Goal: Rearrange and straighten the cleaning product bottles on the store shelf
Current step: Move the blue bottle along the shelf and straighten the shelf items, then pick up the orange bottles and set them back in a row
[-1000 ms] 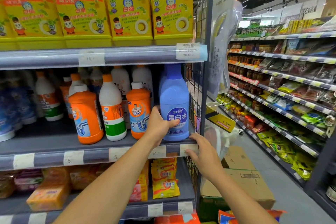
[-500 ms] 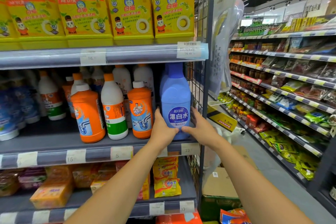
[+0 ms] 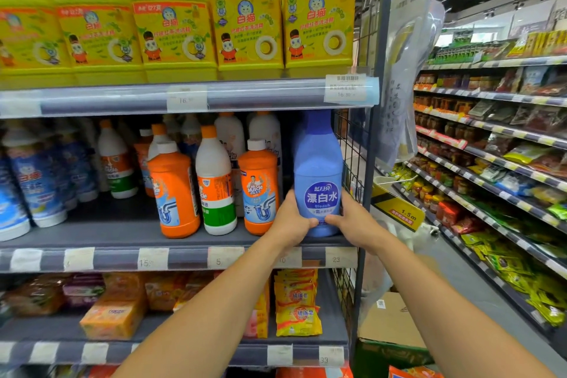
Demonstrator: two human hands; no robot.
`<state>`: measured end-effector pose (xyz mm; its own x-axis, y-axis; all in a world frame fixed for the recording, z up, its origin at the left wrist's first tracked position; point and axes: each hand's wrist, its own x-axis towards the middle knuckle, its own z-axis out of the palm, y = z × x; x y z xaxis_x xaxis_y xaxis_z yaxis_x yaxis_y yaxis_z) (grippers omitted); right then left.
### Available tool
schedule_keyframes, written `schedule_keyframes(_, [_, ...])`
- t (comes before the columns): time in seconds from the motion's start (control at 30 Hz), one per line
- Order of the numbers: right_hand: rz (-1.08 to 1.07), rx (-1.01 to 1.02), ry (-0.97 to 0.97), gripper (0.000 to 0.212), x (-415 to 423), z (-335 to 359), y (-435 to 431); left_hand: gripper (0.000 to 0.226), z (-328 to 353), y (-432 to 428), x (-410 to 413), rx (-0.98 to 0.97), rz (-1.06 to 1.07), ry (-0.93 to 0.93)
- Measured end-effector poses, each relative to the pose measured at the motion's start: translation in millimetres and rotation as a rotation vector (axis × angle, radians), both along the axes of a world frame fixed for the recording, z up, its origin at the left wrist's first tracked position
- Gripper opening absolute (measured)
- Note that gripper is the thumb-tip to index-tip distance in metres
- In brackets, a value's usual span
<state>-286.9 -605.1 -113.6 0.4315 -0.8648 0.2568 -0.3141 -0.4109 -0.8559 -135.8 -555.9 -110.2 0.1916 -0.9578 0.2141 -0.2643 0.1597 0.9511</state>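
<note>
A tall blue bleach bottle (image 3: 317, 163) stands upright at the right end of the middle shelf (image 3: 122, 258), its label facing me. My left hand (image 3: 291, 221) grips its lower left side and my right hand (image 3: 352, 221) grips its lower right side, thumbs meeting across the front. To its left stand an orange drain-cleaner bottle (image 3: 260, 187), a white bottle with an orange cap (image 3: 214, 181) and a second orange bottle (image 3: 175, 190), which is turned slightly sideways. More white and orange bottles stand behind them.
Yellow detergent jugs (image 3: 245, 18) fill the shelf above. Blue-and-white bottles (image 3: 33, 181) stand at the left of the middle shelf. A wire end panel (image 3: 352, 163) closes the shelf's right side. Soap packs (image 3: 296, 304) lie below. Cardboard boxes (image 3: 389, 328) sit in the aisle.
My right hand rose from the shelf edge to the blue bottle's right side, joining my left hand. Both hands now wrap its base, thumbs closer together.
</note>
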Motion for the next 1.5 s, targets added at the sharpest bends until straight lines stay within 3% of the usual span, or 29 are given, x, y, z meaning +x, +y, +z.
schedule_keyframes(0.3, [-0.049,-0.013,-0.006,0.066,2,-4,0,0.075,8,5,0,0.068,0.021,-0.046])
schedule_keyframes(0.43, [-0.201,-0.047,-0.004,0.064,2,-8,8,0.071,11,21,-1,0.097,0.029,-0.059])
schedule_keyframes(0.57, [-0.429,-0.218,-0.061,0.039,3,-9,34,0.082,17,58,9,0.131,0.053,-0.086])
schedule_keyframes(0.73, [-0.414,-0.339,-0.211,0.032,34,2,88,0.03,29,108,49,-0.012,0.128,-0.084])
schedule_keyframes(0.9, [-0.285,-0.336,-0.163,0.036,82,11,111,0.022,38,131,100,-0.077,0.262,-0.088])
schedule_keyframes(1.03, [-0.319,-0.273,-0.158,0.042,111,9,105,0.025,36,132,137,-0.15,0.337,-0.083])
schedule_keyframes(1.13, [-0.372,-0.222,-0.173,0.057,131,6,96,0.031,30,128,158,-0.215,0.538,-0.142])
schedule_keyframes(1.23, [-0.44,-0.175,-0.225,0.079,151,6,88,0.065,26,119,179,-0.218,0.698,-0.17])
schedule_keyframes(1.37, [-0.495,-0.135,-0.233,0.091,170,7,72,0.094,22,100,204,-0.104,0.589,-0.177])
schedule_keyframes(1.5, [-0.552,-0.134,-0.237,0.081,174,5,63,0.08,13,86,221,-0.143,0.485,-0.16])
